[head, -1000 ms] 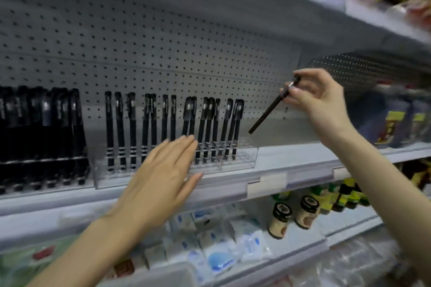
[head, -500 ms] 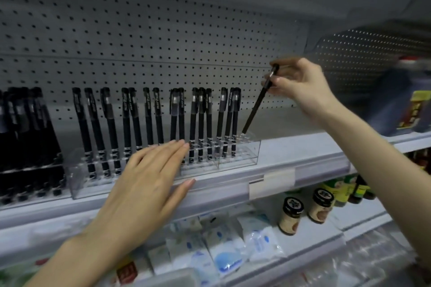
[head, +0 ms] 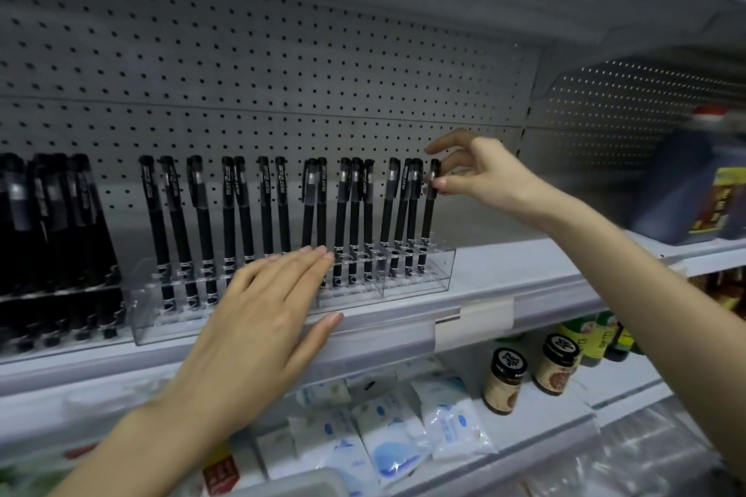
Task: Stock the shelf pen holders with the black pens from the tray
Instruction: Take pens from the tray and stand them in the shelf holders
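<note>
Black pen upright at right end of clear pen holder, right hand pinching its cap, left hand flat with straight fingers on holder front

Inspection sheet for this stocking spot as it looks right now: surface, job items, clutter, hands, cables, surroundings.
Surface: grey shelf with a perforated back panel.
Job's things: clear pen holder on the shelf, black pens upright in it; rightmost pen stands at its right end; tray not in view.
Clutter: nothing seen.
Hands: right hand pinches the rightmost pen's cap; left hand lies flat, fingers straight, over the holder's front and the shelf edge.
Cables: nothing seen.
Surroundings: neighbouring holder to the left, packed with black pens; packets and two jars on the shelf below; blurred blue container to the right.
</note>
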Tool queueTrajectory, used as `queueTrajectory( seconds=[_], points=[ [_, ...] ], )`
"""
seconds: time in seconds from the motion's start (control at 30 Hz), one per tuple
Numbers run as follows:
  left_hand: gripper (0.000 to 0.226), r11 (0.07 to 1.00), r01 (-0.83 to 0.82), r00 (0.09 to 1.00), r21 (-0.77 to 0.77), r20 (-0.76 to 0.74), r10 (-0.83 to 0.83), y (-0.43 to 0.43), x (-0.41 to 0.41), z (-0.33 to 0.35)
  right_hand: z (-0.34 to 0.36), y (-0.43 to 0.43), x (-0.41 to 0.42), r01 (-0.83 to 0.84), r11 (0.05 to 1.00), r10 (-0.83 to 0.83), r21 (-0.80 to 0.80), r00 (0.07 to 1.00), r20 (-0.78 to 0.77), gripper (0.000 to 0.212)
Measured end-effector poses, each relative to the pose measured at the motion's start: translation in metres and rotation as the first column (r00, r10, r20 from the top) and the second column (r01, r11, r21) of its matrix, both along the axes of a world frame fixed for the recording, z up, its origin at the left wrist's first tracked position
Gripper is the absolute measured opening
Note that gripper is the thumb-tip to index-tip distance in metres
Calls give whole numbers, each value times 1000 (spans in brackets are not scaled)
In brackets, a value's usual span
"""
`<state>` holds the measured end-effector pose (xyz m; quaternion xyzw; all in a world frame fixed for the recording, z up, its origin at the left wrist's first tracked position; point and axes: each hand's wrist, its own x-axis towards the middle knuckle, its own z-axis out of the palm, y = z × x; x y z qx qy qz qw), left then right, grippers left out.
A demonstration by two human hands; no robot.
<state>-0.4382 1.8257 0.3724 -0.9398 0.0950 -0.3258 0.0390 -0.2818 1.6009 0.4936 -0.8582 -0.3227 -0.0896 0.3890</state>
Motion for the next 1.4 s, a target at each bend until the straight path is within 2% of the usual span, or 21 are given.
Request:
queueTrajectory(
  seconds=[0.2, 0.33, 0.4, 0.57, 0.7, 0.8, 0.93, 1.03, 1.2, 1.3, 1.4],
  points=[
    [58, 999, 36, 999, -1, 22, -36, 0, -4, 2, 2, -8, -12, 44, 998, -43, -53, 999, 15, 48],
    [58, 993, 97, 995, -72, 37, -95, -2, -18, 5, 1, -7, -42, 121, 992, -113, -17, 960, 257, 49],
    [59, 985, 128, 992, -116, 31, -126, -1, -31, 3, -4, 2, -69, 63, 998, -60, 2, 938, 342, 44],
    [61, 953, 120, 992, -279, -5, -127, 18, -79, -16, -48, 46, -136, -158, 965, 223, -209, 914, 340, 42],
    [58, 909, 49, 997, -413, -38, -72, 46, -135, -52, -105, 87, -176, -341, 884, 421, -319, 878, 230, 41],
    [58, 836, -81, 992, -542, -129, 13, 72, -182, -96, -163, 118, -198, -479, 817, 522, -322, 851, 60, 41],
    [61, 702, -293, 950, -649, -282, 135, 92, -232, -152, -240, 155, -216, -562, 785, 523, -259, 826, -209, 37],
    [67, 662, -384, 912, -644, -376, 163, 97, -256, -191, -286, 178, -224, -584, 777, 484, -235, 793, -369, 37],
    [68, 629, -457, 875, -629, -445, 191, 105, -267, -229, -334, 208, -229, -562, 764, 409, -316, 802, -436, 39],
    [66, 618, -448, 881, -646, -435, 185, 105, -268, -235, -351, 221, -226, -523, 752, 367, -401, 838, -403, 45],
    [68, 571, -447, 883, -689, -440, 161, 105, -270, -238, -364, 227, -225, -512, 689, 381, -513, 858, -346, 57]
  ],
)
